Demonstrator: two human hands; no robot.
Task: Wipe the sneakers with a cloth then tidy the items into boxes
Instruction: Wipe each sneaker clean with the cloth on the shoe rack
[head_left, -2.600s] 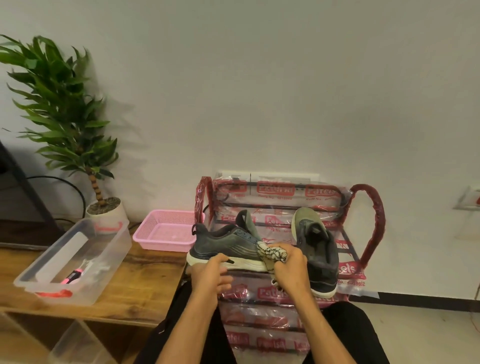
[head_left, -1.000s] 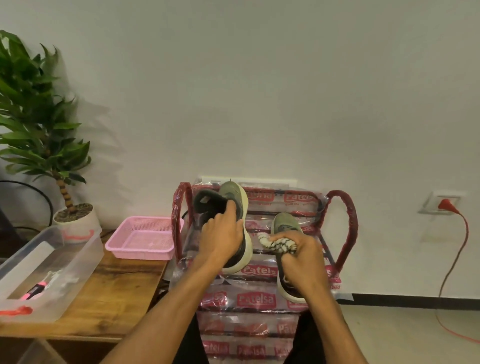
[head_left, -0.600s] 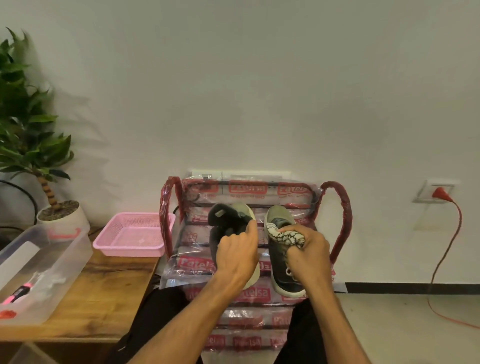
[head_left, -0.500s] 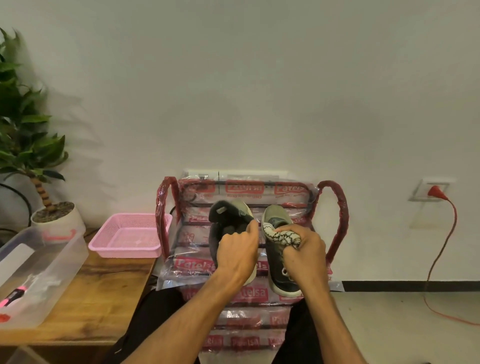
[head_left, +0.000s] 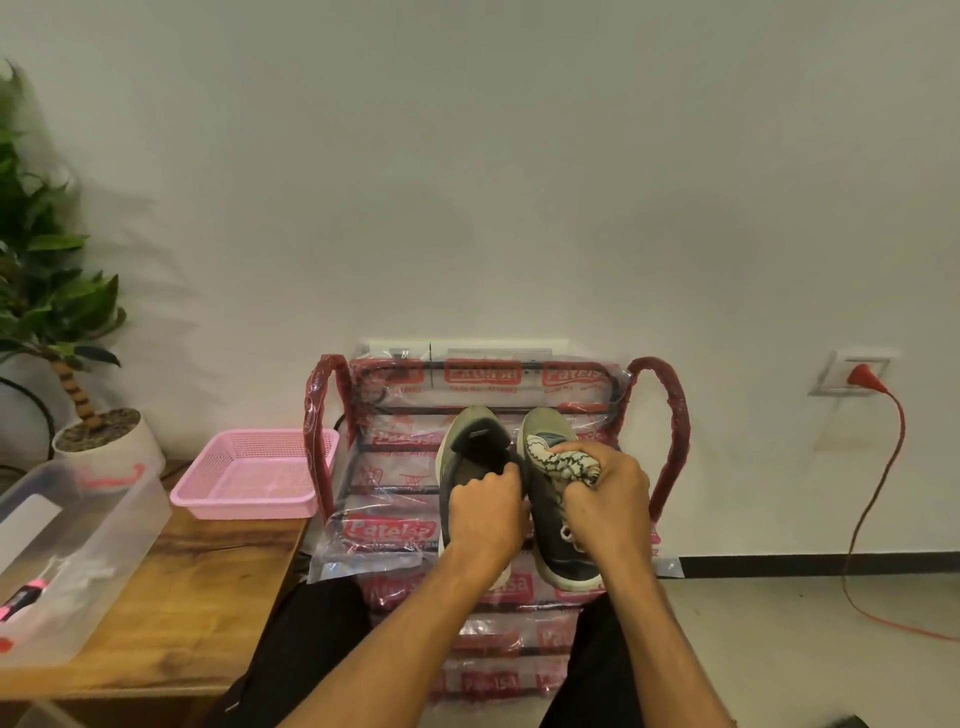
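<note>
This looks like a room in a home. A shoe rack (head_left: 498, 415), still wrapped in printed plastic, stands against a plain white wall (head_left: 467, 156). At the left a potted plant (head_left: 67, 322) stands on a wooden desk (head_left: 208, 582), with a pink basket (head_left: 249, 478) and a clear storage box (head_left: 78, 545). At the right, a red cord (head_left: 878, 499) runs from a wall socket (head_left: 852, 374) to the tiled floor (head_left: 805, 665).
</note>
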